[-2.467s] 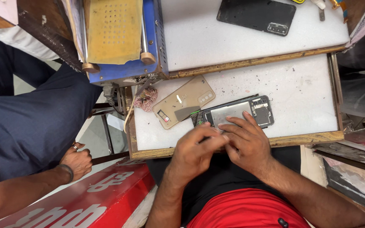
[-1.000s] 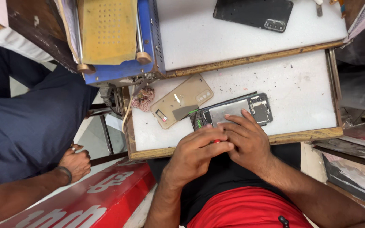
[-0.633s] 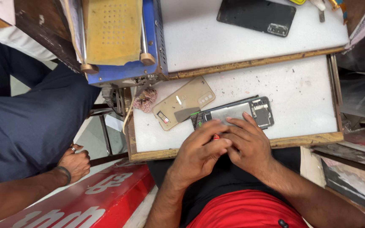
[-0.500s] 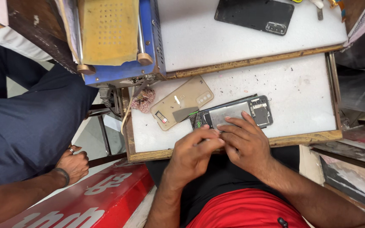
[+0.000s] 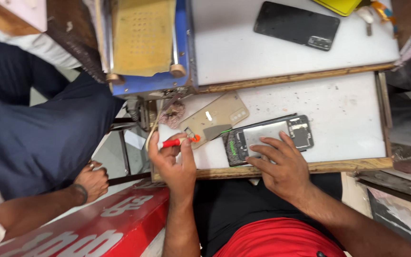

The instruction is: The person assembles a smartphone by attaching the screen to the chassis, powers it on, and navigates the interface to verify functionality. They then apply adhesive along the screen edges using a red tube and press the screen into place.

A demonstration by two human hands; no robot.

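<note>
We note the opened phone (image 5: pixel 267 139) lying back-up on the lower white tray (image 5: pixel 343 109), near its front wooden edge, with the right hand (image 5: pixel 281 164) laid flat on it, fingers spread and not clenched. The left hand (image 5: pixel 174 159) is closed around a red-handled screwdriver (image 5: pixel 179 141), tip pointing toward the phone. A tan back cover (image 5: pixel 215 116) lies just beside the phone; a black phone (image 5: pixel 297 24) rests well apart on the upper board.

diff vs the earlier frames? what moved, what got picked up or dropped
The left hand has pulled away from the opened phone, moving left to the tray's edge, and now shows a small red-handled screwdriver between its fingers. The right hand stays with fingers pressed on the phone. The tan back cover, the black phone on the upper board and the neighbour's hand are unchanged.
</note>
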